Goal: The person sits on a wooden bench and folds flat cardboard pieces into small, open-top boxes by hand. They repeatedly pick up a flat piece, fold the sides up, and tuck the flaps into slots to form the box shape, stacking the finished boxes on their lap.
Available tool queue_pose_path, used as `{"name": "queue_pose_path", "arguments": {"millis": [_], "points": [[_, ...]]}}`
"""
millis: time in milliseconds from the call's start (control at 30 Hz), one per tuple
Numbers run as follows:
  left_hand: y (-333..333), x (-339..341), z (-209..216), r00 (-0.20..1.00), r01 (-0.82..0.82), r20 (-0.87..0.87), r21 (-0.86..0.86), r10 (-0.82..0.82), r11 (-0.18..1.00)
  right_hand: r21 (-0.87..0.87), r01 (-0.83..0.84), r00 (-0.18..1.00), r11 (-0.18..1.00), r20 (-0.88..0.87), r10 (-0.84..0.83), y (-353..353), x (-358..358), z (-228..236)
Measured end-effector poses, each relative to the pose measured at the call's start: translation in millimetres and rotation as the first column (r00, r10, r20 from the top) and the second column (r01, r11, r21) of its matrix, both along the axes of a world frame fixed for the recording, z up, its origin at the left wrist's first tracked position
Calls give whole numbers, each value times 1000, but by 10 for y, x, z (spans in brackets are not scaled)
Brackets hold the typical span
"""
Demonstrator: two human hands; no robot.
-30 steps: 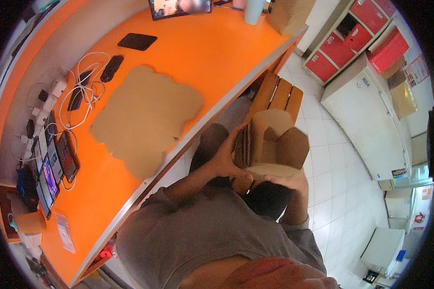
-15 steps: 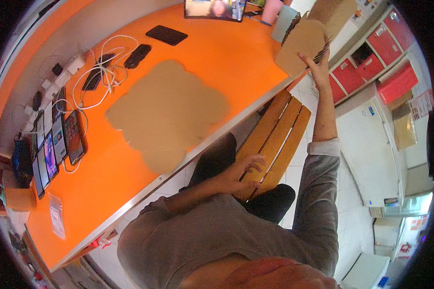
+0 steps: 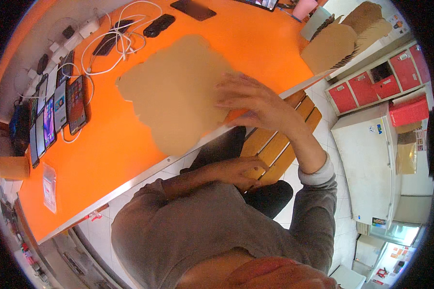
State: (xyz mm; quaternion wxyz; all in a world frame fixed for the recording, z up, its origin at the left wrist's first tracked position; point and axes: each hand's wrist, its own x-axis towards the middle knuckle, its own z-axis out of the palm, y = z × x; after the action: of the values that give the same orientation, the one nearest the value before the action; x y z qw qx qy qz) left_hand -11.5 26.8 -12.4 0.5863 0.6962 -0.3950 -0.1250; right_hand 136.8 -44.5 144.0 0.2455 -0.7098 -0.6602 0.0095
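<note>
A flat brown cardboard piece (image 3: pixel 178 96) with a scalloped outline lies on the orange table (image 3: pixel 111 178). My right hand (image 3: pixel 255 103) reaches over its right edge, fingers stretched out and slightly blurred. Whether the fingertips touch the cardboard, I cannot tell. My left hand (image 3: pixel 246 173) rests low by my lap, above the slatted wooden bench (image 3: pixel 270 144), with its fingers loosely apart and nothing in them. A stack of similar cardboard pieces (image 3: pixel 330 48) stands at the table's far right end, away from both hands.
Several phones (image 3: pixel 58 106) lean in a row at the left, near white cables (image 3: pixel 123 41) and chargers. Dark phones (image 3: pixel 193 8) lie farther back. A small clear packet (image 3: pixel 49 188) and an orange-brown cup (image 3: pixel 13 167) sit at the near left. Red drawers (image 3: pixel 361 89) stand beyond the table.
My right hand has left the cardboard stack and come back left to the flat piece's edge. My left hand stays by my lap. The view has shifted slightly.
</note>
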Motion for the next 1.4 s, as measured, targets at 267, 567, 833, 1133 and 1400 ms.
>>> {"name": "queue_pose_path", "arguments": {"millis": [267, 567, 833, 1133, 1400], "points": [[52, -112, -56, 990, 48, -138, 59, -40, 997, 9, -163, 982, 987, 93, 161, 92, 169, -127], [46, -54, -92, 998, 22, -65, -33, -25, 999, 21, -154, 974, 988, -167, 155, 160, 284, -118], [125, -118, 89, 982, -129, 138, -4, 128, 992, 232, -6, 967, 973, -246, 65, 141, 144, -7], [766, -314, 1380, 367, -930, 740, 284, 564, 233, 451, 293, 956, 843, -132, -262, 214, 102, -4], [937, -278, 1353, 355, -935, 693, 283, 627, 216, 400, 226, 960, 888, -247, -133, 187, 125, 54]]}}
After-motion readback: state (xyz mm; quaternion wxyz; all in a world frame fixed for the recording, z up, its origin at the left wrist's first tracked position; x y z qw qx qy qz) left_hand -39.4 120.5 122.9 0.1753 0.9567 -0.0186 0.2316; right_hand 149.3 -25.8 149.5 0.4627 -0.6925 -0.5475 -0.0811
